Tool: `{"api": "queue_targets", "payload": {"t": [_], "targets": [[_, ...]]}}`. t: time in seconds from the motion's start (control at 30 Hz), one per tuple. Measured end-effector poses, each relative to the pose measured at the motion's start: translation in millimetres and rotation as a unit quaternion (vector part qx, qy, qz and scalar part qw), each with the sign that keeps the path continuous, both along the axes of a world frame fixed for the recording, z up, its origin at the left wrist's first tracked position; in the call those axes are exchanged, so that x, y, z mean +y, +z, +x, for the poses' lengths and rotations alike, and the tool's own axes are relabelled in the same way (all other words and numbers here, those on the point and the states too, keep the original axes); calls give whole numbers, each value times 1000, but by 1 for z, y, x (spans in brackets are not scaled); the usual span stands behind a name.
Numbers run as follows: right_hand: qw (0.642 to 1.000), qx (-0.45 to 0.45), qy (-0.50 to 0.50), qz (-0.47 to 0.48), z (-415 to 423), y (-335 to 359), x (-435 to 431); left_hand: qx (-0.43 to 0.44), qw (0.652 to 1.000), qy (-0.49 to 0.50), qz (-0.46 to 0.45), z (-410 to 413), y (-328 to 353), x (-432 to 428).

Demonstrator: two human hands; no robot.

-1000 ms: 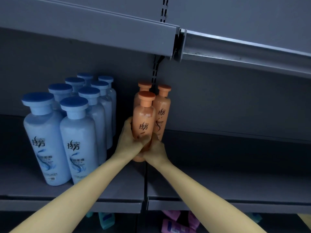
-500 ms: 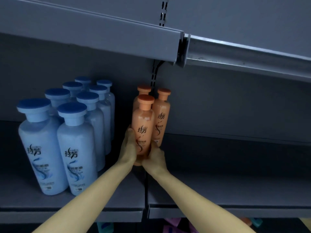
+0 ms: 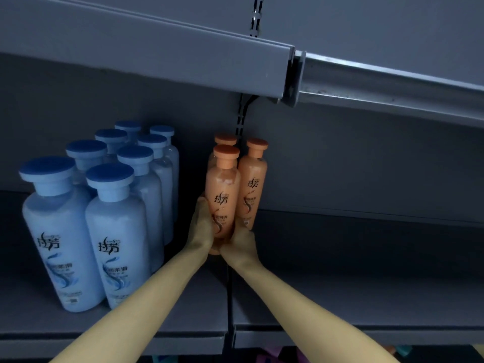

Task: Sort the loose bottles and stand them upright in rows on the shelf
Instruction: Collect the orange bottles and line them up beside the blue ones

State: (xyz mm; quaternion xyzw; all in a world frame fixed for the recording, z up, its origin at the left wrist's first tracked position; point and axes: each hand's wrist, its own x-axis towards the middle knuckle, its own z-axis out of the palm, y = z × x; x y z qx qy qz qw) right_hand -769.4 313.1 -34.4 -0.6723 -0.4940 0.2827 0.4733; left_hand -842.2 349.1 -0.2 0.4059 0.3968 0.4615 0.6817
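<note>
The blue bottles [image 3: 115,231] already stand upright in two neat rows running toward the back, at 9 o'clock of the orange group. Three orange bottles are upright near the middle of the shelf [image 3: 340,297]. The front orange bottle [image 3: 222,189] is the one in hand, the second orange bottle [image 3: 252,184] touches it at 3 o'clock, and the rear orange bottle [image 3: 225,139] shows only its cap at 12 o'clock.

The left hand [image 3: 203,231] and the right hand [image 3: 241,242] both wrap the lower body of the front orange bottle, one on each side. They hide its base, so whether it rests on the shelf cannot be told.

The orange rows look barely begun. The shelf toward 3 o'clock holds nothing yet. At 6 o'clock, below the shelf edge, some coloured items [image 3: 272,356] peek out; they may be bottles left to sort, but too little shows to say.
</note>
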Motion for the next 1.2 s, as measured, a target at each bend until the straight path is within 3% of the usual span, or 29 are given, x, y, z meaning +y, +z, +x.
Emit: {"api": "queue_targets", "payload": {"t": [0.3, 0.47, 1.2], "targets": [[1000, 4, 7, -11, 1, -4, 11, 4, 999, 32, -12, 2, 1, 5], [1000, 11, 7, -2, -2, -10, 14, 45, 997, 54, 27, 1, 2, 5], [1000, 4, -1, -8, 3, -22, 28, 53, 997, 45, 34, 1, 3, 7]]}}
